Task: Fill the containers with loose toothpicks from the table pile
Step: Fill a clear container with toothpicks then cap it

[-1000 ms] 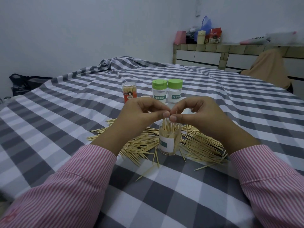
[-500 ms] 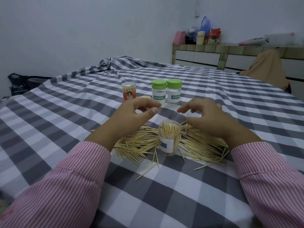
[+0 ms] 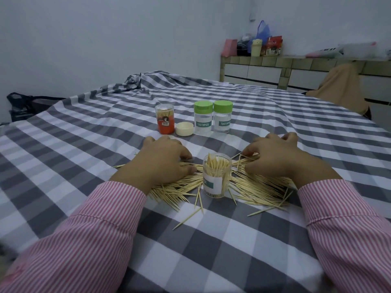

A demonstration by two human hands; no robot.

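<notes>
I have both hands down on the toothpick pile (image 3: 257, 188), which lies spread over the grey-and-white checked cloth (image 3: 84, 132) on either side of an open clear container (image 3: 216, 175). That container stands upright in the middle of the pile, between my hands, packed with toothpicks standing on end, a white and green label on its near side. My left hand (image 3: 164, 160) lies palm down on the left part of the pile, fingers bent over the sticks, thumb tip just beside the container; I cannot tell whether it actually grips any sticks. My right hand (image 3: 273, 154) rests on the right part of the pile, fingers curled down into the toothpicks; whether it has pinched any I cannot tell either. Both sleeves are pink with white stripes. Farther back on the cloth stand two clear jars with green lids (image 3: 212, 118), side by side and marked TOOTHPICK, a small red-labelled jar (image 3: 165, 119) filled with sticks to their left, and a cream lid (image 3: 184, 129) lying beside it. A few single toothpicks lie apart from the pile on my near side.
</notes>
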